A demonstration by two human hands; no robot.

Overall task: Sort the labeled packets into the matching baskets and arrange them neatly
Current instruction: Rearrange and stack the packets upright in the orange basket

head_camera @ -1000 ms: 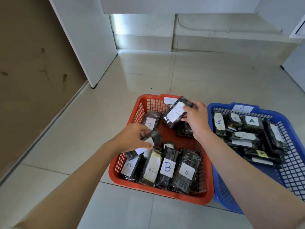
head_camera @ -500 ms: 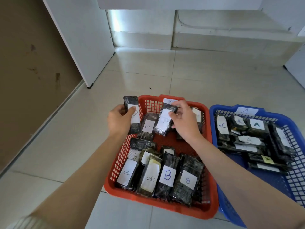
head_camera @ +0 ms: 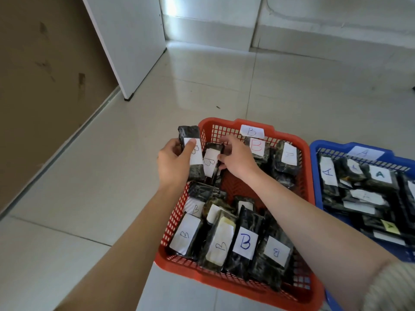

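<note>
A red basket (head_camera: 289, 140) tagged B sits on the floor, holding several dark packets with white B labels. My left hand (head_camera: 173, 162) grips one upright B packet (head_camera: 190, 133) over the basket's far left corner. Just right of it, my right hand (head_camera: 235, 157) holds a second B packet (head_camera: 211, 161) upright inside the basket, its fingers curled over the top edge. A row of B packets (head_camera: 244, 241) stands along the near wall. More B packets (head_camera: 287, 156) lie at the far right.
A blue basket (head_camera: 325, 145) tagged A stands touching the red one's right side, filled with A-labelled packets (head_camera: 379, 176). Pale floor tiles (head_camera: 112, 176) spread to the left and beyond. A white cabinet panel (head_camera: 132, 41) and a brown wall (head_camera: 33, 63) rise at the left.
My right hand carried its packet left and down into the far left of the red basket, beside the left hand's packet. The left hand stayed near the basket's far left corner.
</note>
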